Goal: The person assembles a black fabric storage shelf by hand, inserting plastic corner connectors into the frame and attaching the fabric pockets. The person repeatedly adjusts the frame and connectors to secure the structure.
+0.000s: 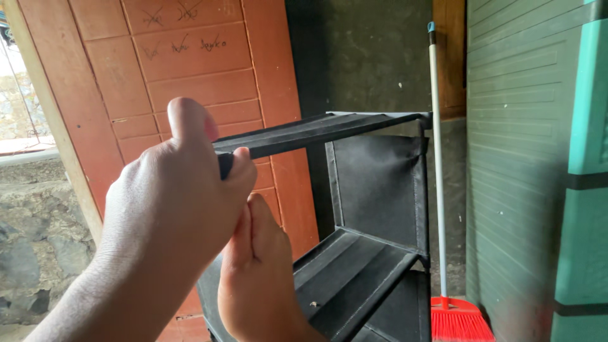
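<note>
A black fabric shelf rack stands in front of me, with a top tier and a lower tier in view. My left hand grips the near corner of the top tier, thumb up and fingers wrapped round the black edge bar. My right hand sits just below it, fingers pointing up against the left hand, beside the lower tier. Whether the right hand holds part of the frame is hidden.
An orange-brown panelled door leans behind the rack at the left. A broom with a pale handle and red bristles stands at the rack's right. A green slatted wall fills the right side. Stone ground lies far left.
</note>
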